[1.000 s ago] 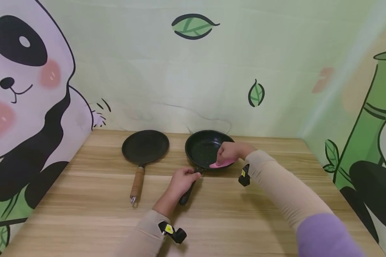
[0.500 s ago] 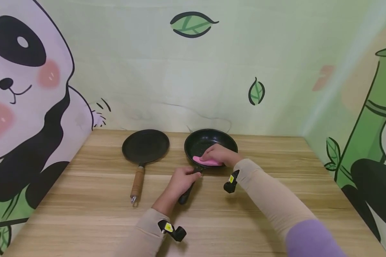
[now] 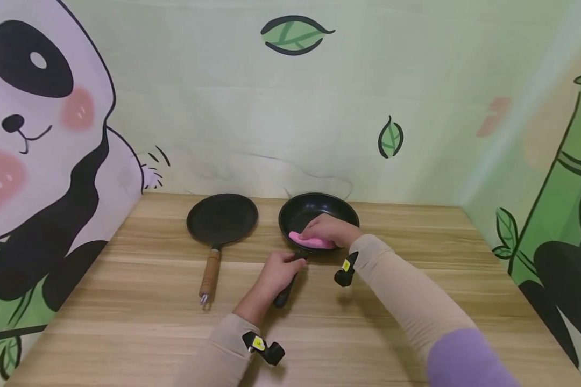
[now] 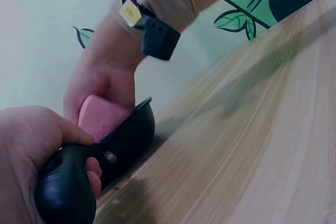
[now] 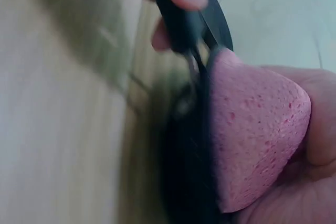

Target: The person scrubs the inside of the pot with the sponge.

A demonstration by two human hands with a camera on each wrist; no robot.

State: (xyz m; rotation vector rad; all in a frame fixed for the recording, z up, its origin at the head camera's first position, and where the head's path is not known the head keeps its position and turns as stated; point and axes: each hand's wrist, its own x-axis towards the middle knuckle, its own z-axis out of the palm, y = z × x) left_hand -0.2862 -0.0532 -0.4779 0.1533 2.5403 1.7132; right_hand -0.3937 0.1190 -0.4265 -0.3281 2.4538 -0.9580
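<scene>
A black frying pan [image 3: 297,212] sits on the table near the back wall, its handle [image 3: 284,295] pointing toward me. My left hand [image 3: 277,271] grips that handle close to the pan body; the left wrist view shows thumb and fingers wrapped round it. Inside the pan my right hand [image 3: 330,230] holds a pink sponge [image 3: 310,241] against the near part of the pan. In the right wrist view the porous sponge [image 5: 257,129] bulges out of the curled hand, beside the pan's rim. Part of the pan's inside is hidden by the right hand.
Left of the frying pan lies a flat black pan [image 3: 222,217] with a wooden handle [image 3: 210,273]. Both stand on a wood-grain table [image 3: 140,301]. A pale green wall [image 3: 198,107] with panda and leaf drawings rises behind the table.
My right hand has moved left with the sponge, from the pan's right side to its near side by the handle. The left hand keeps its grip on the handle.
</scene>
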